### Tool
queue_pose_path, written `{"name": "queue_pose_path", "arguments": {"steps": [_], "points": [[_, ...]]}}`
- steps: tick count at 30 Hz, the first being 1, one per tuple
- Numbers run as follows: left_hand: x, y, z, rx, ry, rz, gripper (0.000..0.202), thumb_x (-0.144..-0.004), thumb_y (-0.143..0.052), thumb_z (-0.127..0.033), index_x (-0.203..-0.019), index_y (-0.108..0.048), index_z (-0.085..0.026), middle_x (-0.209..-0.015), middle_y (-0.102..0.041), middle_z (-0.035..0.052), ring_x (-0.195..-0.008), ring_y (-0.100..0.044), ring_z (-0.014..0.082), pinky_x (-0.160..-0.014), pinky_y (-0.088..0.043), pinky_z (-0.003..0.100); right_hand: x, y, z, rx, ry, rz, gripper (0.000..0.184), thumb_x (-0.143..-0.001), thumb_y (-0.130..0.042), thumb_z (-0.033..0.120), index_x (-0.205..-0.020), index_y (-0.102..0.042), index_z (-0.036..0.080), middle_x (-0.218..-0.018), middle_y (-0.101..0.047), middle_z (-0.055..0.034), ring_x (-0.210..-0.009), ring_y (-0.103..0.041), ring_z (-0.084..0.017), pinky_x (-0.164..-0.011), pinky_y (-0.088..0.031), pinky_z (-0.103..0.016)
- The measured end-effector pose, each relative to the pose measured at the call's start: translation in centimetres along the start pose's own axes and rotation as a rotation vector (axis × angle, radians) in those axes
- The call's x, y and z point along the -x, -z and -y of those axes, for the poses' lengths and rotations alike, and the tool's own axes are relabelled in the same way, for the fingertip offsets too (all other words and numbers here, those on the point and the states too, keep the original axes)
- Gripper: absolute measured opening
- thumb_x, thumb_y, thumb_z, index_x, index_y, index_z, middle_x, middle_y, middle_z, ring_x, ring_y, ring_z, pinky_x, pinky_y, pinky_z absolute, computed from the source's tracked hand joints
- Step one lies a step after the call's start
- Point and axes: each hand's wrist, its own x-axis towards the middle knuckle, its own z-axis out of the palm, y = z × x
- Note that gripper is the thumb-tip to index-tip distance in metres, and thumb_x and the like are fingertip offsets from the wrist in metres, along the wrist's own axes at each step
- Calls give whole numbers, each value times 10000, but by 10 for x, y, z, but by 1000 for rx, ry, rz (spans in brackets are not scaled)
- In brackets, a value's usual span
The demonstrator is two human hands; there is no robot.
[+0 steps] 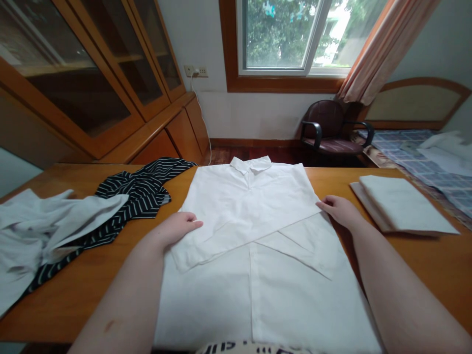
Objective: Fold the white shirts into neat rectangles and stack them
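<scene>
On the left of the bench (84,280), a rumpled white garment (22,231) lies partly over a black striped garment (132,189), likely so both stay out of our way. Next, our left hand (184,227) seems to pinch the white collared shirt (221,295) by its side, though the cloth hides some fingers. The shirt lies flat in the middle, collar away from us, sleeves crossed over its front, with just small creases. Our right hand (334,209) pinches the other side, thumb to finger, probably to keep things smooth. Farthest right sits folded white cloth (401,201), well apart.
</scene>
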Motion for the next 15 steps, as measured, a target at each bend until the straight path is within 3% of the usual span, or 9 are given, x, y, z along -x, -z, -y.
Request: {"name": "queue_pose_path", "arguments": {"steps": [5,9,15], "points": [[-3,0,5,-114,-2,30,326,-649,-599,-537,-663,-598,-212,-734,-644,27,-719,-593,220,-602,-384,272,0,0,0,-14,2,-8,312,-794,-509,479,-660,-576,206,-614,-596,-4,-629,-546,-174,-560,-343,-265],[-4,-5,0,-176,24,-37,408,-760,-466,-590,-667,-587,-212,-757,-655,45,-724,-601,221,-590,-370,278,0,0,1,-98,-59,-27,395,-814,-463,533,-716,-633,190,-675,-646,-26,-675,-581,-193,-586,-370,-270],[-7,-13,-9,-254,-16,-82,362,-785,-464,-540,-651,-561,-218,-735,-649,31,-693,-585,197,-560,-336,275,-19,6,25,-176,-214,-37,381,-773,-563,513,-704,-669,154,-656,-669,-76,-634,-599,-213,-576,-410,-290]]}}
